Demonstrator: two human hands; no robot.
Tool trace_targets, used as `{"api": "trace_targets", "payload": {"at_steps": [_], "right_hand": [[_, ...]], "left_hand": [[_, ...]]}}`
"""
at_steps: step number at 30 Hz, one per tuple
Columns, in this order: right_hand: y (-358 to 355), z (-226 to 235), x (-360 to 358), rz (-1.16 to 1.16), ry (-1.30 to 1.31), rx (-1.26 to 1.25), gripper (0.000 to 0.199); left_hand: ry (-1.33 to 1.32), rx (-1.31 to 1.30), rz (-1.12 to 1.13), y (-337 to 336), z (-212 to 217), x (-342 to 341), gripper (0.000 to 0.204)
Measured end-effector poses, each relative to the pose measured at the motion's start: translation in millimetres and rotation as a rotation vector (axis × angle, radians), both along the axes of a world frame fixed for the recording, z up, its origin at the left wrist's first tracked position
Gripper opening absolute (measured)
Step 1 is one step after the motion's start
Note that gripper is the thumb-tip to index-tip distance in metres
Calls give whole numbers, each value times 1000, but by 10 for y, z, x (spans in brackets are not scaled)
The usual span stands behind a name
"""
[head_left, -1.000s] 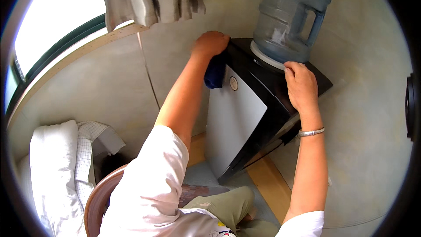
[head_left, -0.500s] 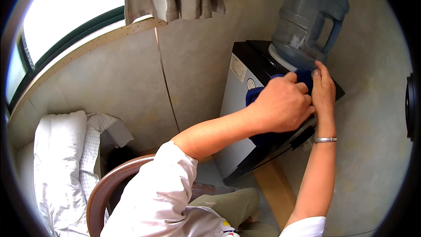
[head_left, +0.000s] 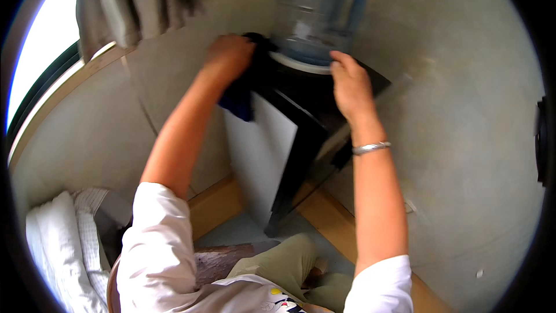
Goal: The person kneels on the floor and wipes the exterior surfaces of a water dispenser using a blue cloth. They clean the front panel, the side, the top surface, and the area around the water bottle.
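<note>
My left hand (head_left: 230, 57), smeared by motion, is closed on a dark blue cloth (head_left: 238, 101) at the back left corner of a water dispenser (head_left: 260, 139). The cloth hangs down over the dispenser's grey side. On the black top, a clear bluish water bottle (head_left: 304, 29) with a moulded handle stands in a white collar (head_left: 307, 66). My right hand (head_left: 353, 90), a silver bangle on its wrist, is beside the bottle's base. Its fingers are apart with nothing seen in them, their tips at the collar; whether they touch it I cannot tell.
A beige wall (head_left: 457, 156) runs close along the dispenser's right. Brown curtains (head_left: 136, 0) hang by the window at upper left. White folded bedding (head_left: 55, 243) lies at lower left, near a chair's wooden rim (head_left: 114, 284).
My left hand has moved left with the cloth, from in front of the bottle to the back left corner. The right hand stays near the bottle's base. The view has shifted right.
</note>
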State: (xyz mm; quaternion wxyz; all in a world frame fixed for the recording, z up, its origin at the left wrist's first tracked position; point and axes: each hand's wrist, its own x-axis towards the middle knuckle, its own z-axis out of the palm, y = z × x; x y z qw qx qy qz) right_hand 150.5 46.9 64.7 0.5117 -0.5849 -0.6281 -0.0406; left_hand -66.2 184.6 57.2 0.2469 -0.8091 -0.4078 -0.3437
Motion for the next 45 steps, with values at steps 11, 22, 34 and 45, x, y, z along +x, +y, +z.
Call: {"api": "trace_targets", "payload": {"at_steps": [11,22,34,45], "right_hand": [[186,-221,-334,-70,159,108,24],[112,-401,-227,-81,351,693,13],[-2755,-3757,512,-597,-11,-582,19],[-4008,-4385,496,-812,19,-1093,28]], "left_hand": [[57,-140,8,161,-89,67,20],[174,-189,-483,-1153,159,377,20],[342,-376,-402,-1345,344,881,26],[123,-298,-550,-700,72,1662,25]]}}
